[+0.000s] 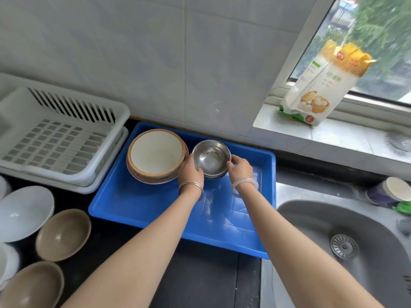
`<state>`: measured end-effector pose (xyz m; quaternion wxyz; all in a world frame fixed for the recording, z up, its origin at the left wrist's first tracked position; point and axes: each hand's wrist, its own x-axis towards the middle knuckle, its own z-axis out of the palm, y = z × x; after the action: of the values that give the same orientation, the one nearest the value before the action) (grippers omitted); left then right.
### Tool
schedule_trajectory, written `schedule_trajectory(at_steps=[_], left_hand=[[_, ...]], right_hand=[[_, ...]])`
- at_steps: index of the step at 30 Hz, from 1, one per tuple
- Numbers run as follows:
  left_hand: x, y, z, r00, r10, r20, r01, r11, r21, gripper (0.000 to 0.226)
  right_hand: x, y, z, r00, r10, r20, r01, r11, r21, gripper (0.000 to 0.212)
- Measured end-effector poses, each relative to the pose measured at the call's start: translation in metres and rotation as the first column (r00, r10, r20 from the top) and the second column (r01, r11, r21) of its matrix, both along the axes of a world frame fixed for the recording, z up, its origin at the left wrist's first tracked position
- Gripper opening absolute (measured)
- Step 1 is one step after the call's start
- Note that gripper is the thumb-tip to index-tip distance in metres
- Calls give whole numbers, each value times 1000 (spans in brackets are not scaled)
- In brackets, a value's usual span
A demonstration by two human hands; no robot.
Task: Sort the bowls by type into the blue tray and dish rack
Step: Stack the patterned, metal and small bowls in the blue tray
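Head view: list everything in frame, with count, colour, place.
tray: 1, blue, counter centre
steel bowls: one nested stack, silver, back of tray; exact count unclear
large bowls: stack of at least 2, white inside with brown rim, tray's back left
dish rack: 1, white, left of tray
brown bowls: 2, counter, front left
white bowls: 1 whole, more cut off, left edge
flour bag: 1, white and yellow, windowsill
sink: 1, grey, right
cups: nested stack on its side, purple and white, behind sink
left hand, right hand: both grip the steel bowls
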<state>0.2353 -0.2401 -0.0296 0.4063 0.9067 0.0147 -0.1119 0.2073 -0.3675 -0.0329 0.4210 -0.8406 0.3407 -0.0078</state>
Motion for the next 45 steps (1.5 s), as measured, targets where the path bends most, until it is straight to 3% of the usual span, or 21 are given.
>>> schedule_trajectory(at_steps=[6,11,16,19,22,25,28,33,36,40,42,45], left_hand=[[-7,3,-3,995,-93,-38,95,994,48,55],[-11,13,1,987,-144,-75,145,989,4,51],[-37,45,5,981,-122,-150,107,989,-103,48],[-64,80,10,986,-100,-132,77,983,-167,42],[-95,126,13,993,15,-115,-38,979,-199,36],[-120,176,13,970,220,-102,-238,944,-230,30],[-141,222,10,891,453,-30,-446,863,-237,28],[-166,291,-3,726,688,5,-681,720,-137,33],[-179,317,-12,640,767,57,-767,642,-26,44],[-188,341,-25,564,820,-98,-826,558,-80,61],[-191,350,-30,545,804,-238,-838,527,-140,58],[-193,356,-36,558,773,-304,-830,526,-185,44]], right_hand=[[-6,4,-6,998,63,-21,-63,998,23,36],[-19,2,4,997,49,-62,-44,996,73,43],[-54,22,17,998,61,28,-63,996,57,33],[-74,53,20,992,121,46,-126,983,134,28],[-92,98,19,984,148,100,-169,953,253,22],[-104,148,13,957,270,106,-289,919,269,19],[-108,198,5,913,403,59,-402,871,283,21],[-93,268,-9,836,542,-89,-501,818,281,28],[-75,299,-18,820,542,-185,-473,823,314,40],[-52,329,-27,848,460,-261,-299,824,481,43],[-43,337,-32,862,421,-282,-220,812,541,38],[-34,343,-36,887,358,-291,-100,766,635,32]])
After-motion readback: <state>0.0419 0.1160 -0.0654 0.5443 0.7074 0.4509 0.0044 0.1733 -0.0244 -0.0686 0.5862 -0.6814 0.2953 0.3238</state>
